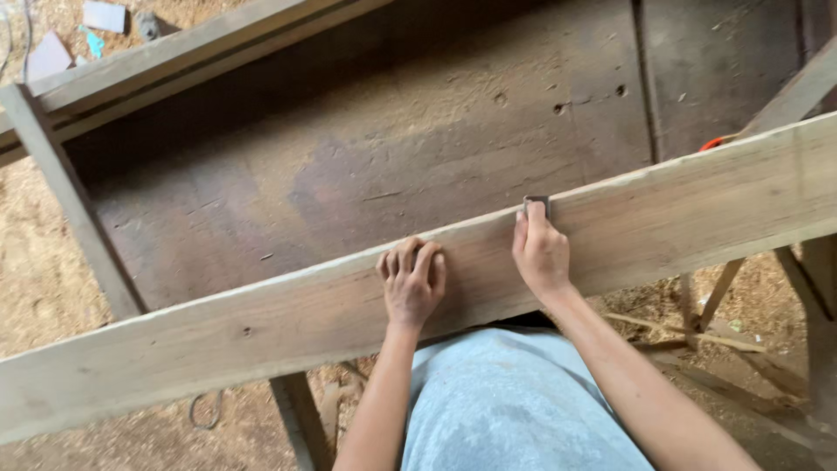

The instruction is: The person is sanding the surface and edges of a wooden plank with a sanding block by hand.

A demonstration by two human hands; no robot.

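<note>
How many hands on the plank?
2. Left hand rests curled on the plank; right hand presses a small dark block at its far edge.
</note>
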